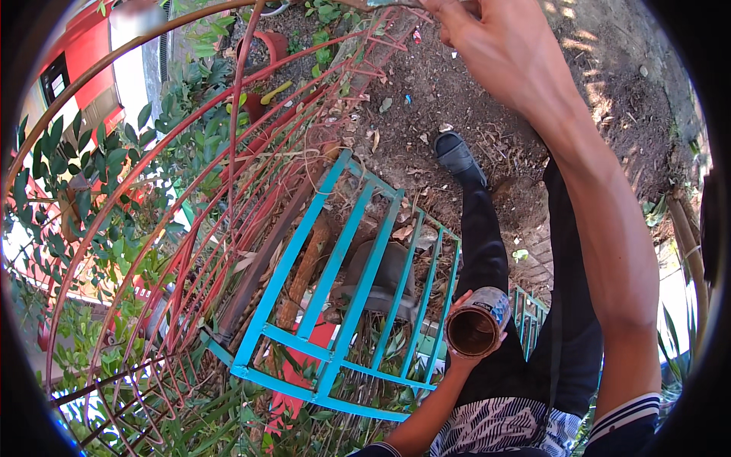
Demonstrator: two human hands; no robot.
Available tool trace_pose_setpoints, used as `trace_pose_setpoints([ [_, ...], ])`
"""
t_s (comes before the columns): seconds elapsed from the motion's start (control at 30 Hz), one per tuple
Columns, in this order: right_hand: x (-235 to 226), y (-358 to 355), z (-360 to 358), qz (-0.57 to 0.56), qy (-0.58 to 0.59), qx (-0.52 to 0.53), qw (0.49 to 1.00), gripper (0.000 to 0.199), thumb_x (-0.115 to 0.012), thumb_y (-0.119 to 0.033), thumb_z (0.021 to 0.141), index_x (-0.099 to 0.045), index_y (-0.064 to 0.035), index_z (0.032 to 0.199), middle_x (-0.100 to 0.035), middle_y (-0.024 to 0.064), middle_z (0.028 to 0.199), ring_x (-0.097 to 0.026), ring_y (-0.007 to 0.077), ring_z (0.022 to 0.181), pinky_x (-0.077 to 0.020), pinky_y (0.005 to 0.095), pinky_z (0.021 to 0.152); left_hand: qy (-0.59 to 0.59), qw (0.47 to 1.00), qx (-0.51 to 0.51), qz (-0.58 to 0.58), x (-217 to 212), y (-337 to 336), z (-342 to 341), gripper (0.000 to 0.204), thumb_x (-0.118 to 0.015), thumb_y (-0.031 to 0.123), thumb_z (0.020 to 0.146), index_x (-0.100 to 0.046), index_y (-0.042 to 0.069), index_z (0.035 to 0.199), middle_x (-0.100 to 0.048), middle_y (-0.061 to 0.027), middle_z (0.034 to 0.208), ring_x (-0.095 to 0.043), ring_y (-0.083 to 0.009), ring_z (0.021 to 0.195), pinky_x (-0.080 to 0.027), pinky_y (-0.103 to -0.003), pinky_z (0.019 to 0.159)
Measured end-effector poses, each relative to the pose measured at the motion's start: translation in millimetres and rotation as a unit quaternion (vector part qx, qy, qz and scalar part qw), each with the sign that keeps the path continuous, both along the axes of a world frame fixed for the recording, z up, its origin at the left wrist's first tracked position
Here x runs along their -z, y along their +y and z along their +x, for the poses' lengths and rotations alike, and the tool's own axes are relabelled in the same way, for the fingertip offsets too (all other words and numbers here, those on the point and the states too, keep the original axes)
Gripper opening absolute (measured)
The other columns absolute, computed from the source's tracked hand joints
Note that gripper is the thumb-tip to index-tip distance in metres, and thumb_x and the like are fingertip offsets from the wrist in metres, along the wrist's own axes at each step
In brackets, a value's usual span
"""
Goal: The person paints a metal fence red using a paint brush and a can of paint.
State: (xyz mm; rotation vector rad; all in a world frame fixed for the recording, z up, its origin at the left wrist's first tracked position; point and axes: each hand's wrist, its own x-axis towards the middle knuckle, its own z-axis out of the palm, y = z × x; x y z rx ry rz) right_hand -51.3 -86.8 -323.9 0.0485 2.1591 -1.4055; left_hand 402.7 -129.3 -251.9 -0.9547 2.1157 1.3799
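My left hand [460,361] is wrapped round a small open tin can [493,302] with a coloured label, held upright in front of my thighs. Its inside looks brown, and I cannot make out how much it contains. My right hand [487,49] reaches far up to the top edge of the view, its fingers curled and partly cut off. Close to those fingers, the end of a curved brown metal bar [221,9] meets a greyish piece [392,3]. What the right fingers hold does not show clearly.
A turquoise slatted metal frame [365,293] stands left of my legs, with a dark pot [378,274] behind its slats. Red curved bars [202,236], plants and reddish pots [266,47] fill the left. My sandalled foot [457,156] rests on littered soil [403,145].
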Motion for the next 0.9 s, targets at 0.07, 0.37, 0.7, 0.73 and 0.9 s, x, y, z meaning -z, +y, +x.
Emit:
trace_pose_setpoints([
  [0.07, -2.4, -9.0, 2.9, 0.017, 0.065, 0.057, 0.996, 0.032, -0.054, -0.02, 0.109, -0.074, 0.005, 0.11, -0.049, 0.0065, 0.053, -0.041, 0.0122, 0.046, -0.0349, 0.0374, 0.044, 0.002, 1.0, 0.009, 0.011, 2.3, 0.2, 4.7, 0.105, -0.098, 0.038, 0.062, -0.043, 0.007, 0.146, -0.05, -0.0187, 0.147, -0.051, -0.0352, 0.137, -0.041, -0.049, 0.116],
  [0.37, 46.4, -40.9, 28.1, 0.001, 0.218, 0.042, 0.975, 0.03, -0.053, -0.014, 0.104, -0.064, 0.0039, 0.083, -0.06, 0.0239, 0.061, -0.061, 0.0352, 0.05, -0.0453, 0.049, 0.047, -0.014, 1.0, 0.002, 0.019, 1.4, 1.6, 4.8, 0.106, -0.099, 0.036, 0.061, -0.042, 0.007, 0.146, -0.05, -0.0184, 0.147, -0.051, -0.0342, 0.137, -0.04, -0.049, 0.117],
  [0.7, 55.3, -27.5, 35.5, 0.036, 0.142, -0.026, 0.989, 0.027, -0.059, -0.026, 0.104, -0.072, -0.0021, 0.102, -0.069, 0.028, 0.076, -0.071, 0.0482, 0.076, -0.0596, 0.0551, 0.069, -0.004, 1.0, 0.002, 0.024, 0.6, 5.2, -9.2, 0.093, -0.101, 0.025, 0.062, -0.052, 0.006, 0.138, -0.049, -0.019, 0.152, -0.053, -0.0322, 0.137, -0.046, -0.045, 0.113],
  [0.73, 55.9, -24.0, 32.8, 0.053, 0.159, -0.051, 0.985, 0.025, -0.061, -0.025, 0.102, -0.073, -0.0024, 0.102, -0.07, 0.0269, 0.077, -0.072, 0.0464, 0.076, -0.0603, 0.0543, 0.069, -0.009, 1.0, 0.009, 0.021, 0.8, 6.2, -9.6, 0.093, -0.101, 0.025, 0.062, -0.052, 0.006, 0.139, -0.049, -0.019, 0.152, -0.053, -0.0323, 0.137, -0.046, -0.045, 0.113],
  [0.9, 57.2, -11.2, 21.5, 0.113, 0.218, -0.126, 0.961, 0.018, -0.068, -0.02, 0.095, -0.073, -0.0032, 0.099, -0.073, 0.0221, 0.081, -0.075, 0.0404, 0.076, -0.0625, 0.0505, 0.066, -0.021, 0.999, 0.016, 0.028, -1.1, 8.8, -15.1, 0.096, -0.101, 0.025, 0.062, -0.05, 0.006, 0.14, -0.048, -0.0191, 0.152, -0.052, -0.0321, 0.137, -0.046, -0.045, 0.114],
])
